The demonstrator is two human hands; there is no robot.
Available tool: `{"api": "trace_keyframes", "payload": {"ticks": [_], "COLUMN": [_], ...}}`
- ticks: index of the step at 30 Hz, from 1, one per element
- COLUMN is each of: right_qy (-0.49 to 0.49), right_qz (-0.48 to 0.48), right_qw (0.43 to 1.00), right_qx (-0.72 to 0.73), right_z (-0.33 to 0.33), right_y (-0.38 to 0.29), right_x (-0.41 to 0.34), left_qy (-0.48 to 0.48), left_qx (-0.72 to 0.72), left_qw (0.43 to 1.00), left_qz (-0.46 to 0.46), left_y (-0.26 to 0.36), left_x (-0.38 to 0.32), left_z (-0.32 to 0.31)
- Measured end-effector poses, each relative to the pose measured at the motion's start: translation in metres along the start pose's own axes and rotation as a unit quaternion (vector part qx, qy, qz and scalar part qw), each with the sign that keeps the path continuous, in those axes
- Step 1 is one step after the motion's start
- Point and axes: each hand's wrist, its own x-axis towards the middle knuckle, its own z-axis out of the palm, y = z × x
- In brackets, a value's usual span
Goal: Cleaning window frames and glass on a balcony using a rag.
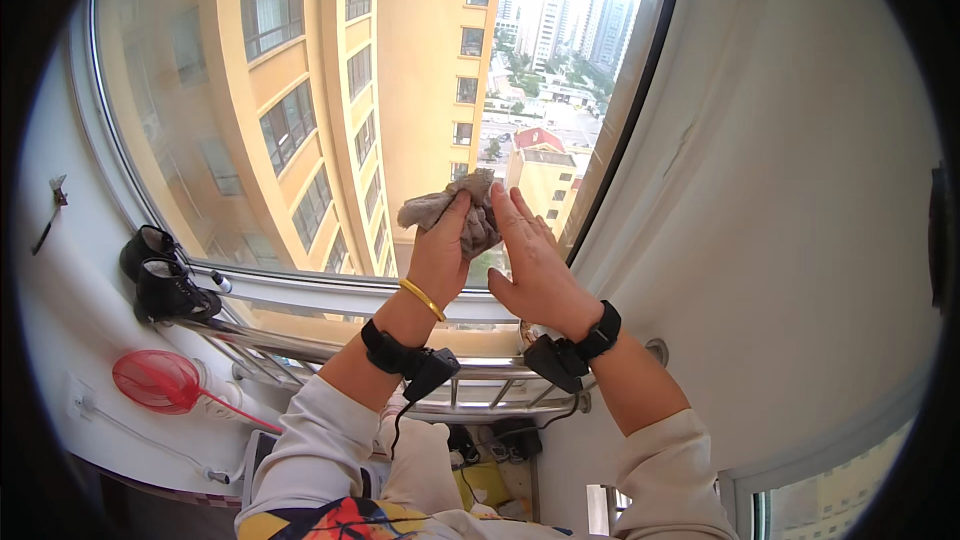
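A crumpled grey-brown cloth [480, 229] is bunched in my left hand [441, 251], with the thumb pressed over its folds. My right hand [529, 262] is held just to the right of the cloth, fingers stretched out and thumb apart. Its fingertips are close against the cloth's right edge; whether they touch it I cannot tell. Both hands are raised in front of a large window pane [420, 112]. A gold bangle [422, 300] and a black strapped device [409, 360] sit on my left wrist, and a similar black device [574, 349] on my right.
Below the window runs a stainless steel railing [480, 369]. Black ankle boots [169, 281] and a small bottle [220, 281] stand at its left end. A red mesh net [159, 382] leans at lower left. Shoes [517, 439] lie on the floor beneath; a white wall [787, 187] closes the right side.
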Motion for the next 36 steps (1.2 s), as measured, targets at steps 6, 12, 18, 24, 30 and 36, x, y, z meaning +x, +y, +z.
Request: {"api": "trace_keyframes", "payload": {"ticks": [6,12,18,24,30,36], "right_qy": [0.23,0.28,0.283,0.292,0.33,0.316], "right_qz": [-0.02,-0.023,-0.013,-0.032,-0.069,-0.07], "right_qw": [0.9,0.792,0.808,0.8,0.775,0.783], "right_qx": [-0.37,-0.543,-0.517,-0.523,-0.535,-0.531], "right_z": [-0.161,-0.263,-0.269,-0.271,-0.264,-0.261], "right_y": [0.035,0.096,0.127,0.151,0.161,0.161], "right_x": [0.006,0.014,0.024,0.019,0.024,0.028], "left_qy": [0.198,0.261,-0.166,0.052,0.473,-0.022], "left_qx": [0.451,0.603,0.773,0.735,0.533,0.737], "left_qw": [0.567,0.422,0.299,0.318,0.421,0.365], "left_qz": [0.66,0.625,0.534,0.597,0.561,0.569], "left_y": [0.134,0.12,-0.013,0.1,0.184,-0.032], "left_x": [0.092,0.165,0.137,0.142,0.159,0.139], "left_z": [0.07,0.137,0.191,0.095,-0.037,0.109]}}
